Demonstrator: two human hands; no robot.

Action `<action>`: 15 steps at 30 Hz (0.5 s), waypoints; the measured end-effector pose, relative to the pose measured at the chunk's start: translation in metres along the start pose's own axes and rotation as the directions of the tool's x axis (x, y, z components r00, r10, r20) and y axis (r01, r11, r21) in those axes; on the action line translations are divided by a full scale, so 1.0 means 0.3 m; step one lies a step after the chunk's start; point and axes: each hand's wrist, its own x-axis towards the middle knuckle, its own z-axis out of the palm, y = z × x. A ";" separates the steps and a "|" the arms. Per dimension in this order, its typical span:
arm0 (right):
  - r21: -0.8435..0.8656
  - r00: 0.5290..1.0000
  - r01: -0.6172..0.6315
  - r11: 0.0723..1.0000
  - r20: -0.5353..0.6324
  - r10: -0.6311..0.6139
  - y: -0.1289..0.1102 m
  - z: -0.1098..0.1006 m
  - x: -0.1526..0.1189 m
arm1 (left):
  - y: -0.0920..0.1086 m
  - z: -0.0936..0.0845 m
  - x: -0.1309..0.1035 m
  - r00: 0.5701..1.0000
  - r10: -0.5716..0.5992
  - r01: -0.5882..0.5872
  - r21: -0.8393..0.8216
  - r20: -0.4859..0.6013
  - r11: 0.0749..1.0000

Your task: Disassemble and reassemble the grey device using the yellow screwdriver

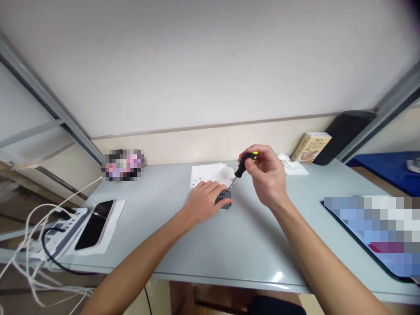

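My left hand [205, 201] is closed around a small dark grey box-shaped device [225, 201] with slots in its top, pressing it to the desk; much of it is hidden under the fingers. In my right hand [267, 175] is a screwdriver [244, 164] with a black and yellow handle, gripped between thumb and fingers. Its thin metal shaft slants down to the left, and the tip meets the device's upper edge. Behind the device lies a white sheet of paper [206, 170] with several tiny dark pieces, perhaps screws, on its left part.
On the left of the grey desk [256, 249] are a phone [96, 224] and a power strip [62, 234] with tangled white cables. Crumpled tissue [293, 166], a yellow carton [311, 148] and a black cylinder [344, 135] stand back right. A blurred-out mat [377, 236] lies right.
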 end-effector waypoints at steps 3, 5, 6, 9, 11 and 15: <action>0.072 0.998 -0.049 0.996 0.053 0.045 -0.005 0.003 -0.002 | -0.002 0.001 -0.001 1.000 0.001 -0.001 -0.004 -0.004 1.000; 0.061 0.998 -0.047 0.997 0.046 0.044 -0.004 0.009 -0.004 | -0.004 0.002 -0.001 1.000 0.001 -0.001 -0.008 -0.009 1.000; 0.027 0.999 -0.031 0.999 0.022 0.030 -0.003 0.011 -0.004 | -0.004 0.003 -0.002 1.000 0.004 -0.004 -0.010 -0.013 1.000; -0.084 0.998 0.027 0.996 -0.048 -0.031 0.002 0.008 -0.005 | -0.004 0.003 -0.003 1.000 0.010 -0.011 -0.011 -0.028 1.000; -0.070 0.999 0.030 0.997 -0.042 -0.033 0.000 0.001 -0.005 | -0.002 0.002 -0.003 0.999 0.013 -0.013 -0.008 -0.037 1.000; 0.040 1.000 -0.012 0.999 0.010 0.011 -0.011 -0.003 -0.004 | 0.001 -0.001 -0.001 0.999 0.018 -0.018 0.003 -0.045 1.000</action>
